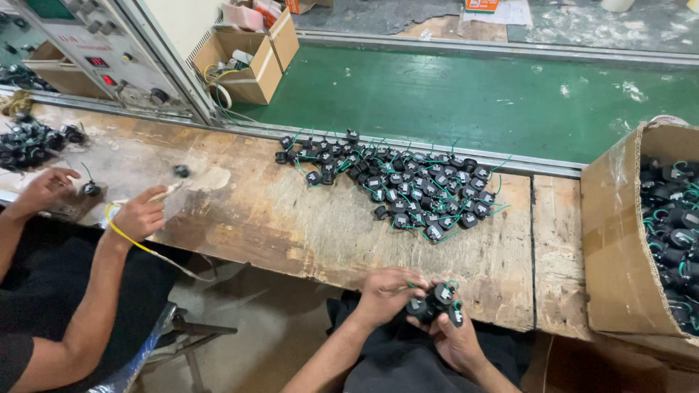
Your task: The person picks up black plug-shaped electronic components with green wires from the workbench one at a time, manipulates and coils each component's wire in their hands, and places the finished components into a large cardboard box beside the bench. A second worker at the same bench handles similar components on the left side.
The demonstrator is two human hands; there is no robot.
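1. Now handling a small bunch of coils [435, 302], black with green leads, seemingly partway through sorting or checking them by hand; holding them just off the near edge of the desk [306, 225], over the lap.
2. Cupping the bunch in the right hand [457, 340], palm up, fingers curled under and around it; grip closed on the coils.
3. Pinching at the top of the same bunch with the left hand [384, 295], knuckles up, grip closed on a coil or its lead, hard telling which.
4. Reaching in from the lower left with the left forearm and from the lower right with the right wrist, both hands meeting close in front of the body.
5. Working well apart from the pile [397, 191] of like coils spread on the desk, and from the box [619, 247] at the right, filled with more of them.
6. Judging the next move: probably calling for a fine fingertip pinch to part one coil from the bunch, with the right hand steadying the rest and the green leads not snagging on one another.
7. Sharing the desk with a co-worker's hand [138, 215] at the far left, closed on a yellow wire [109, 218], clear of this work.
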